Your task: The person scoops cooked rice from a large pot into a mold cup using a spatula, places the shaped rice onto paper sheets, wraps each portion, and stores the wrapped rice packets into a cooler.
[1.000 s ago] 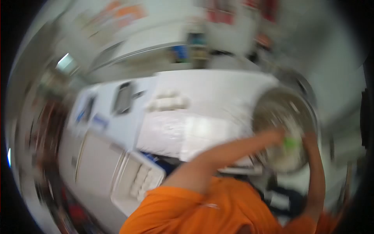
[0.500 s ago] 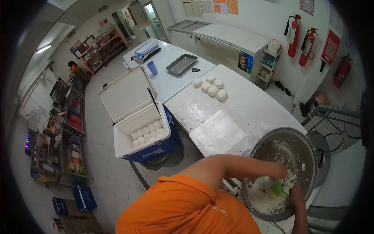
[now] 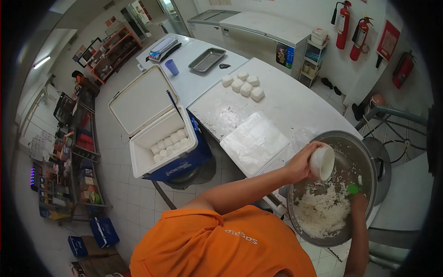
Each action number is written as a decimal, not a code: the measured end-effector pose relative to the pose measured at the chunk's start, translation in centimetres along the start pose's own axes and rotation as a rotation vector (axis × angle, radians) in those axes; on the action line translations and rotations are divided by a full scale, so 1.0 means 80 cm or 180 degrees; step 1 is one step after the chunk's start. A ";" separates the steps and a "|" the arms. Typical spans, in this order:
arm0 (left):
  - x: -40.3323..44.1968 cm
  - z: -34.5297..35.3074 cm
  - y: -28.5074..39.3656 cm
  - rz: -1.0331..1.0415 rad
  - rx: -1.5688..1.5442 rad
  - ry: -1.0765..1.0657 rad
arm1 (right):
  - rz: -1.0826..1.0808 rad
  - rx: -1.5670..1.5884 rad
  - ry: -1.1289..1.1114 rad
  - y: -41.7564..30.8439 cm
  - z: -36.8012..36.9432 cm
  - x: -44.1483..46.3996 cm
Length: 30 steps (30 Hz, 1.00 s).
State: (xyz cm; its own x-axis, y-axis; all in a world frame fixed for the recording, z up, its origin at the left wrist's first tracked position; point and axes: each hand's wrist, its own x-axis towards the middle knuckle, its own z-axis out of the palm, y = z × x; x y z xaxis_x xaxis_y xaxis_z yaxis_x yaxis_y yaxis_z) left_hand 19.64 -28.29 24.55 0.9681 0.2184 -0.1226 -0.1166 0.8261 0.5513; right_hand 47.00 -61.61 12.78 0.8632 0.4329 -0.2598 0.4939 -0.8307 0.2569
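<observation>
My left hand (image 3: 304,161) is wrapped around a white cup (image 3: 322,163), tilted above the big metal pot (image 3: 295,231). The cup's mouth faces right, and its inside looks whitish. Loose white rice (image 3: 320,212) lies in the pot, with grains stuck along the wall. Low on the pot's right side, my right hand (image 3: 358,204) is closed on a green rice paddle (image 3: 353,189), of which only a small part shows. A stack of clear plastic sheets (image 3: 255,144) lies on the table left of the pot.
Several white wrapped rice portions (image 3: 246,88) sit on the table (image 3: 295,92). More lie in an open blue cooler (image 3: 170,168) to the left. A metal tray (image 3: 206,60) and purple cup (image 3: 171,67) stand farther back. A person (image 3: 84,85) is at the far left.
My left hand has come up out of the rice with the white cup, which now shows above the pot. The green paddle has shifted up and right with my right hand. The view has tilted slightly.
</observation>
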 end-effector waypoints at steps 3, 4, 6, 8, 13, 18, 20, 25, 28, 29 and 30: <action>0.007 -0.032 -0.032 0.0669 0.0904 -0.0090 | 0.0106 0.0713 -0.0045 -0.040 0.014 -0.043; 0.009 -0.043 -0.044 0.1087 0.1564 -0.0134 | -0.0089 0.0635 -0.0341 -0.059 -0.008 -0.069; -0.005 -0.041 -0.049 0.1836 0.2564 -0.0108 | -0.0467 0.0511 -0.0795 -0.107 -0.047 -0.131; -0.016 -0.048 -0.057 0.2529 0.3299 0.0008 | -0.0773 0.0445 -0.1080 -0.142 -0.066 -0.177; -0.029 -0.049 -0.079 0.2803 0.3521 -0.0189 | -0.0725 0.0104 -0.0427 -0.068 -0.056 -0.125; -0.047 -0.023 -0.095 0.3113 0.3932 -0.0470 | -0.0728 0.0497 -0.0268 -0.036 -0.038 -0.152; -0.052 -0.024 -0.108 0.3220 0.4032 -0.0431 | -0.1314 0.0426 -0.0622 -0.073 -0.048 -0.175; -0.050 -0.005 -0.112 0.2875 0.4763 -0.0057 | -0.1919 0.1273 -0.1028 -0.124 -0.051 -0.168; -0.045 -0.001 -0.111 0.2622 0.5052 0.0246 | -0.2483 0.1631 -0.1392 -0.140 -0.053 -0.137; -0.043 -0.003 -0.111 0.2543 0.5148 0.0276 | -0.2697 0.1706 -0.1549 -0.144 -0.052 -0.124; -0.042 -0.005 -0.111 0.2463 0.5242 0.0303 | -0.2757 0.1678 -0.1701 -0.146 -0.051 -0.113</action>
State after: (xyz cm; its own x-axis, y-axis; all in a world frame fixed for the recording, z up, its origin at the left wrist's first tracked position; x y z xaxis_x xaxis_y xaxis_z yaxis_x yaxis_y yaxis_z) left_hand 17.31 -36.13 19.75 0.7871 0.3342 0.5185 -0.1125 -0.7487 0.6533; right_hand 33.87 -54.36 15.93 0.0376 0.8318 -0.5538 0.6868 -0.4240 -0.5904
